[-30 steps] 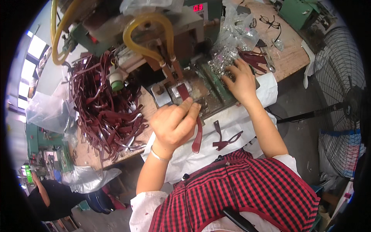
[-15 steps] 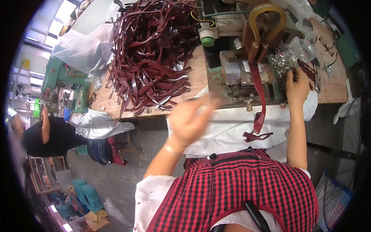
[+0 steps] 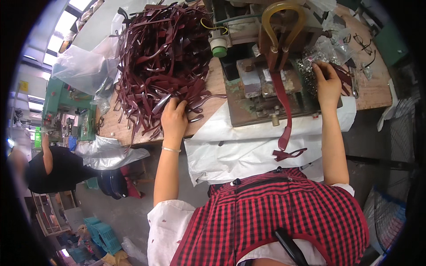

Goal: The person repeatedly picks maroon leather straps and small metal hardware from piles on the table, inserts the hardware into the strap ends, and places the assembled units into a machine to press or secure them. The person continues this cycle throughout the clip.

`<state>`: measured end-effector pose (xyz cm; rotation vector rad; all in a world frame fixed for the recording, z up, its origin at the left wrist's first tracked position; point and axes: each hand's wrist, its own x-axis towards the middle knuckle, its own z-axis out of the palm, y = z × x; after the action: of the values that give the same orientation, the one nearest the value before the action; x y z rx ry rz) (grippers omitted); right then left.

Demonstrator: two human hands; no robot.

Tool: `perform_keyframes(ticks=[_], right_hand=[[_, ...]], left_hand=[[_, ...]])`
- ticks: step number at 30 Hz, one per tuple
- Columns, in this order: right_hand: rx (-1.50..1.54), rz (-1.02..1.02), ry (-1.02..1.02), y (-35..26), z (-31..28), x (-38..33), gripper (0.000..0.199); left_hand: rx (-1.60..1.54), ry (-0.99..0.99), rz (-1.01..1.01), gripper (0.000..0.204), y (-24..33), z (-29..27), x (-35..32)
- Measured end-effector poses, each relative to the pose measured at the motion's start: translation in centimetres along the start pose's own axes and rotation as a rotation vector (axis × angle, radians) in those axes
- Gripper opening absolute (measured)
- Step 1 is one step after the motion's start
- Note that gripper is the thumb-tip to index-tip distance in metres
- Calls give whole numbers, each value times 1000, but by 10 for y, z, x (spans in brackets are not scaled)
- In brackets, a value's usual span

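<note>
My left hand point(image 3: 174, 119) is at the near edge of a big heap of dark red glasses temples point(image 3: 155, 57), its fingers curled round a temple point(image 3: 161, 104) with a shiny side. On the right, my right hand point(image 3: 327, 82) is bent over a heap of tiny metal parts point(image 3: 307, 73), thumb and fingertips together. Whatever lies in that pinch is too small to make out. Between my hands stands a bench press point(image 3: 266, 95); a long dark red temple point(image 3: 282, 99) hangs from it toward me. Below its end is another dark red piece point(image 3: 289, 154).
A green button point(image 3: 219, 51) sits on the press's left, and a yellowish hose point(image 3: 284, 6) loops above. Black-framed glasses point(image 3: 362, 44) and a metal tool point(image 3: 355, 88) lie at the right. White sheeting point(image 3: 248, 157) hangs below the bench; a person in black point(image 3: 57, 168) is at far left.
My left hand has moved left from near the press to the heap of temples. My right hand stays by the metal parts, its fingers lifted slightly. The whole view has shifted a little.
</note>
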<state>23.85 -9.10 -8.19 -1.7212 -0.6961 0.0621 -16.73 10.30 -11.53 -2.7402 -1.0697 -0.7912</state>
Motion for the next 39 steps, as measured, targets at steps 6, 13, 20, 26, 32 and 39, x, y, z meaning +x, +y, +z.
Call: perform_keyframes(ticks=[6,13,20,26,32,39], right_hand=[[-191,-189,113,-4,-47,-31,17],[125,-146,-188,-77,-20,-38,17],[355,-130,-203,-96,35,-43,35],[617,112,-307,-130,37,-46,50],[552,-52,-449,-129,1,-59,50],[-570,-317,41,-13,-79,-54,29]], left_hand=[[-22,187,-48,30,24,-30,-2],[-495,403,-93,10,72,-59,42],[-1161,289,-509,22,114,-37,57],[-1127,417,-289,13,123,-76,73],[-555,377,322,23,166,-94,75],[-582,203,351,38,170,-135,65]])
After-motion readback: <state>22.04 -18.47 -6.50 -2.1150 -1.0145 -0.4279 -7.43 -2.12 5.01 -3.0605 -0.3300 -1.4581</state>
